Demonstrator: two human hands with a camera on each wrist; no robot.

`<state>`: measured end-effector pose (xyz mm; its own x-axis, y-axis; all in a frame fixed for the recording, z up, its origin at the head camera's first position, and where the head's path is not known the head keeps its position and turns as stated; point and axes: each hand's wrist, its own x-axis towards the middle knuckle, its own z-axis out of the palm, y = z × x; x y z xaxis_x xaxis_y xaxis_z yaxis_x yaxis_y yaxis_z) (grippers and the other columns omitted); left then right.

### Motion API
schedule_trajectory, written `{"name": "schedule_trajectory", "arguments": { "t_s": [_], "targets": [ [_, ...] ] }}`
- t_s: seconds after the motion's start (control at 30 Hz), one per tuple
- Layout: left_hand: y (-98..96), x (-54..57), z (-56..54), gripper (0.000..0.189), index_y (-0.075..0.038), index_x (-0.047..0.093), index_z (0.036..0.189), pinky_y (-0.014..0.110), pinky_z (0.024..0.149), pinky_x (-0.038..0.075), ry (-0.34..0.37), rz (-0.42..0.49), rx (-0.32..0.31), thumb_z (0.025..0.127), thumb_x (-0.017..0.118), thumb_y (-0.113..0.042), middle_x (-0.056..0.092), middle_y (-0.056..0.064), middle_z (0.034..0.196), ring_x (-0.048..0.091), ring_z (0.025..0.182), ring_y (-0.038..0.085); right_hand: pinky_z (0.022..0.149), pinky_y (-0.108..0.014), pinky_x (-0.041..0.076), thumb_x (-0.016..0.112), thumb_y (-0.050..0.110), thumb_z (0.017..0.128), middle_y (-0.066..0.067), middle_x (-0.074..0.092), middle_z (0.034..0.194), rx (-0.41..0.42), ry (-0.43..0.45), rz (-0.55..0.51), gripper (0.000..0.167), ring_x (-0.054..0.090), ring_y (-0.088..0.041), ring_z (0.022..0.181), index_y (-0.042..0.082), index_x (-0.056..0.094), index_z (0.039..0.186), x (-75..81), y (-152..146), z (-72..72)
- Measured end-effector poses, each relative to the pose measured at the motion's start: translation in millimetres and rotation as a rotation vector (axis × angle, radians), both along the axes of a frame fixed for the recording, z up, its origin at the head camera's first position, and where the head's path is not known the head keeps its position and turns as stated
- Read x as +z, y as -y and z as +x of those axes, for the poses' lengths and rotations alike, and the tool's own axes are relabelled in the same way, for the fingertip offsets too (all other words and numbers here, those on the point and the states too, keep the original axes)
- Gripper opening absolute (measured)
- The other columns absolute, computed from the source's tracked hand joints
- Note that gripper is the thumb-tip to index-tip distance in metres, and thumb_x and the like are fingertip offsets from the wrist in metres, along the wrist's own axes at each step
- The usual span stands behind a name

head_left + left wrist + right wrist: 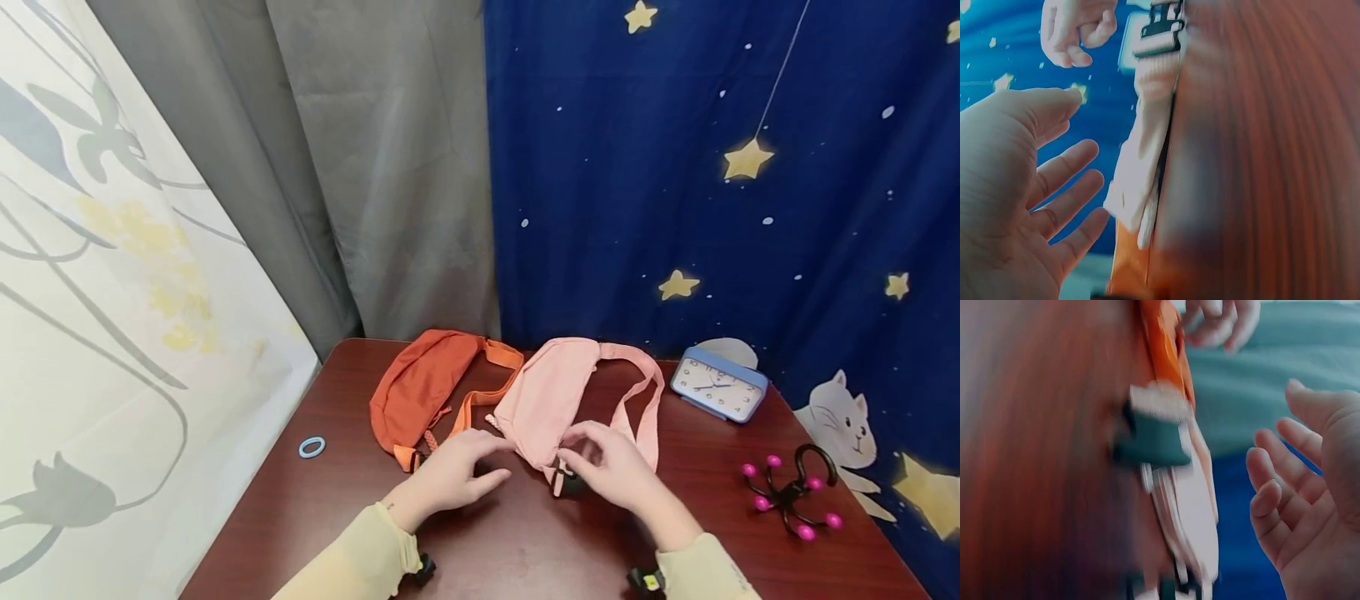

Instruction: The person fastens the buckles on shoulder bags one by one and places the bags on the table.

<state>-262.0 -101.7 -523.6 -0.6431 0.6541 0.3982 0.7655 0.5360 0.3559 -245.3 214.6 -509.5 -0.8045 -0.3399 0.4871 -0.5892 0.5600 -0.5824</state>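
Note:
A pink waist bag (pixel 551 396) lies on the table with its strap looped to the right. Just short of its lower left edge hovers my left hand (pixel 453 471), fingers spread and holding nothing. Over the bag's lower right end is my right hand (pixel 617 468); in the right wrist view its loosely bent fingers (pixel 1279 472) are apart, with nothing between them. A black buckle (pixel 1160 36) on the bag's webbing shows in the left wrist view. Beside that webbing a dark green piece (pixel 1154 439) appears blurred. The red-orange waist bag (pixel 422 387) lies to the left, its orange strap reaching the pink bag.
A light blue ring (pixel 312 447) lies at the table's left. Toward the back right stands a blue alarm clock (pixel 720 385). A black massager with pink ball tips (pixel 787 497) lies near the right edge. Curtains (pixel 405 167) hang behind the brown table (pixel 517 550).

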Motion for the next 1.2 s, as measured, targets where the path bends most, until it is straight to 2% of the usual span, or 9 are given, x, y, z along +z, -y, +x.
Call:
{"name": "schedule_trajectory", "arguments": {
  "t_s": [0.17,0.3,0.37,0.5,0.6,0.73,0.83,1.0,1.2],
  "targets": [
    [-32.2,-0.2,4.1,0.043,-0.023,0.072,0.144,0.038,0.111,0.057,0.009,-0.019,-0.03,0.104,0.076,-0.037,0.076,-0.006,0.134,0.07,0.126,0.013,0.058,-0.023,0.051,0.085,0.025,0.098,0.01,0.066,0.076,-0.086,0.117,0.033,0.015,0.056,0.001,0.062,0.022,0.079,0.111,-1.8,-51.2,-2.5],
    [-56.6,0.9,5.0,0.045,-0.021,0.071,0.146,0.035,0.114,0.055,0.023,0.002,-0.069,0.103,0.077,-0.035,0.079,-0.004,0.129,0.071,0.127,0.012,0.06,-0.024,0.048,0.087,0.024,0.096,0.012,0.065,0.076,-0.115,0.142,0.065,0.019,0.054,-0.001,0.066,0.018,0.081,0.112,-6.9,-81.6,-1.0],
    [-67.3,0.6,4.3,0.046,-0.019,0.07,0.146,0.034,0.115,0.055,0.031,0.01,-0.088,0.104,0.077,-0.033,0.08,-0.002,0.128,0.072,0.126,0.013,0.06,-0.024,0.047,0.089,0.023,0.094,0.012,0.063,0.074,-0.102,0.157,0.075,0.022,0.053,-0.001,0.066,0.016,0.081,0.113,-9.3,-92.5,1.2],
    [-83.1,-0.6,2.3,0.046,-0.017,0.07,0.146,0.028,0.111,0.055,0.039,-0.002,-0.108,0.103,0.077,-0.032,0.08,-0.003,0.114,0.073,0.113,0.012,0.062,-0.024,0.047,0.09,0.024,0.092,0.009,0.063,0.073,-0.034,0.191,0.094,0.026,0.053,0.001,0.066,0.017,0.08,0.116,-13.7,-107.5,5.2],
    [-90.5,-0.3,1.0,0.046,-0.015,0.071,0.145,0.025,0.106,0.054,0.032,-0.017,-0.116,0.102,0.079,-0.03,0.076,-0.003,0.103,0.071,0.103,0.014,0.064,-0.023,0.048,0.092,0.023,0.091,0.004,0.073,0.083,0.037,0.213,0.092,0.032,0.056,0.001,0.068,0.016,0.079,0.119,-16.8,-115.3,6.4],
    [-96.9,-0.9,-1.4,0.044,-0.015,0.073,0.142,0.023,0.104,0.053,0.001,-0.04,-0.116,0.101,0.08,-0.028,0.075,-0.003,0.096,0.071,0.097,0.012,0.064,-0.023,0.049,0.094,0.019,0.088,-0.003,0.082,0.099,0.124,0.23,0.085,0.038,0.057,0.0,0.069,0.012,0.078,0.121,-19.1,-123.5,5.9],
    [-100.3,-1.2,-2.3,0.042,-0.016,0.075,0.138,0.022,0.106,0.052,-0.012,-0.067,-0.114,0.099,0.082,-0.028,0.075,-0.005,0.094,0.07,0.095,0.01,0.063,-0.023,0.048,0.095,0.018,0.086,-0.005,0.081,0.101,0.156,0.239,0.102,0.038,0.056,0.0,0.07,0.011,0.079,0.12,-19.0,-128.4,5.3],
    [-102.0,-1.5,-1.2,0.04,-0.018,0.076,0.135,0.023,0.109,0.052,-0.018,-0.104,-0.104,0.098,0.084,-0.03,0.075,-0.008,0.095,0.07,0.095,0.007,0.063,-0.023,0.048,0.092,0.019,0.088,-0.001,0.077,0.096,0.143,0.281,0.134,0.031,0.055,0.001,0.071,0.014,0.08,0.116,-18.5,-131.1,5.6],
    [-100.7,-5.2,-2.6,0.044,-0.022,0.076,0.136,0.022,0.108,0.051,-0.041,-0.143,-0.107,0.096,0.086,-0.036,0.076,-0.012,0.107,0.065,0.1,0.002,0.065,-0.023,0.047,0.088,0.02,0.093,0.009,0.074,0.092,0.077,0.342,0.182,0.022,0.054,0.003,0.073,0.017,0.082,0.114,-20.6,-132.1,3.0]
  ]
}}
